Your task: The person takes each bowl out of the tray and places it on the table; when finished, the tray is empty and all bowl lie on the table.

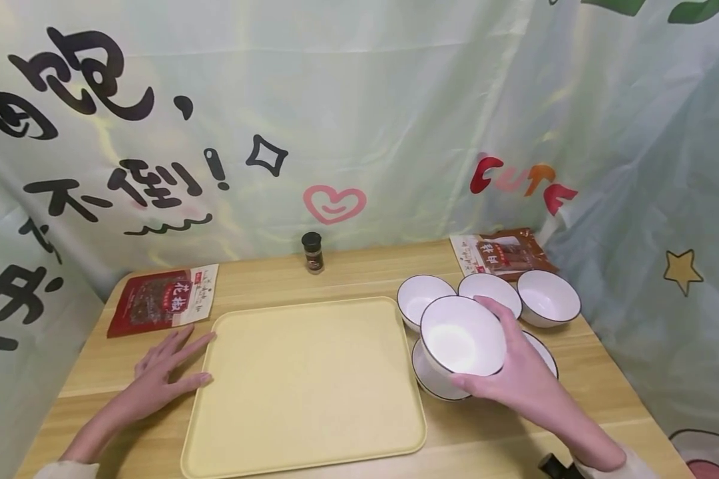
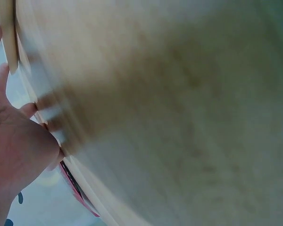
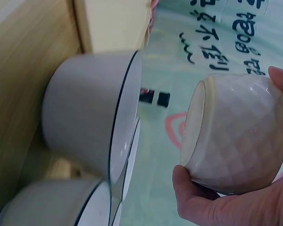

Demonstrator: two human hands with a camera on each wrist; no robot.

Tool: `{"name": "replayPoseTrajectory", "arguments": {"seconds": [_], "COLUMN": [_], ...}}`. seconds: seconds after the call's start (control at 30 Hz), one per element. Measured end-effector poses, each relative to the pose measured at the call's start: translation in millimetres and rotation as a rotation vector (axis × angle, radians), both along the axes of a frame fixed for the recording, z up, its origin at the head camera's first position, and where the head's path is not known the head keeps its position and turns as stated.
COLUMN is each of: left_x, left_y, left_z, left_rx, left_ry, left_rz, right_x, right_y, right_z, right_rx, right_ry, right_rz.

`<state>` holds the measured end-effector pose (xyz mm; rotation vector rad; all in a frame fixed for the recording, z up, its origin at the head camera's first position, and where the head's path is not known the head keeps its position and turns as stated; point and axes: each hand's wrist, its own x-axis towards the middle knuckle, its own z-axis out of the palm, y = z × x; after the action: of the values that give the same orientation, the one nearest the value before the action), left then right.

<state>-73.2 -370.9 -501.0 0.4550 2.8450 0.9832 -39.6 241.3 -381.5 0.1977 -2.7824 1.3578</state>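
A white bowl (image 1: pixel 463 334) with a dark rim is gripped in my right hand (image 1: pixel 518 366), thumb on the near side and fingers on the far side. It is raised above a group of similar bowls; the right wrist view shows the faceted outside of this bowl (image 3: pixel 240 134), apart from the bowls (image 3: pixel 87 108) on the table. My left hand (image 1: pixel 162 372) rests with spread, straight fingers at the left edge of a pale yellow tray (image 1: pixel 311 386). In the left wrist view, the palm (image 2: pixel 19 146) shows beside the blurred table surface.
More white bowls (image 1: pixel 548 297) stand on the wooden table (image 1: pixel 263 281) right of the tray. A brown packet (image 1: pixel 506 255) lies behind them, a red packet (image 1: pixel 162 299) at back left. A small black-capped spice bottle (image 1: pixel 313 253) stands before the printed curtain (image 1: pixel 395 133).
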Motion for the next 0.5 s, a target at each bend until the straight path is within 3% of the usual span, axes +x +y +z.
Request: {"name": "replayPoseTrajectory", "arguments": {"seconds": [0.3, 0.5], "left_x": [1.5, 1.2], "left_y": [1.4, 0.6], "left_z": [-1.2, -0.4], "left_rx": [-0.004, -0.002], "left_ry": [-0.002, -0.003], "left_rz": [0.003, 0.002], "right_x": [4.5, 6.9], "right_y": [33, 51], "right_z": [-3.6, -8.1], "right_rx": [0.047, 0.060], "right_ry": [-0.060, -0.046], "right_rz": [-0.093, -0.167]}}
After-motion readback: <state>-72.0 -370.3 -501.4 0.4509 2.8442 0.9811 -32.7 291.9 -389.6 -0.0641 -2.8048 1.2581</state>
